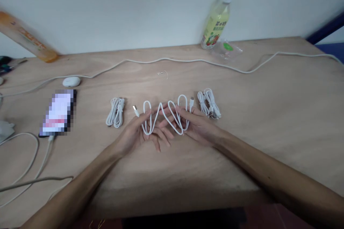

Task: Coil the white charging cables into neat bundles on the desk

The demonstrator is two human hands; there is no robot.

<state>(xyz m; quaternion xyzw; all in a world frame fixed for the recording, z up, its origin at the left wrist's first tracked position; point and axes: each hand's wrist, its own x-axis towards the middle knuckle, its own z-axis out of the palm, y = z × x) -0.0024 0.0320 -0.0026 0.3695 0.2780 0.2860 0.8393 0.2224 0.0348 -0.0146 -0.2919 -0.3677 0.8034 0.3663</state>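
Between my two hands a white USB cable (165, 113) lies in loose zigzag loops above the table. My left hand (139, 128) has its thumb pressed on the loops at the left end, with the other fingers spread underneath; a metal USB plug sticks out past that thumb. At the other end, my right hand (197, 125) pinches the loops under its thumb, and a second plug points up beside it. Left of my hands rests a coiled white cable bundle (115, 112). More coiled white cables (209, 103) lie just beyond my right hand.
A phone (57, 112) with a charging lead and a white earbud case (71, 81) are at the left. A long white cord (188, 60) crosses the table's back. Along the wall are an orange bottle (29, 39), a yellow-green bottle (217, 21) and clear plastic packaging (228, 50).
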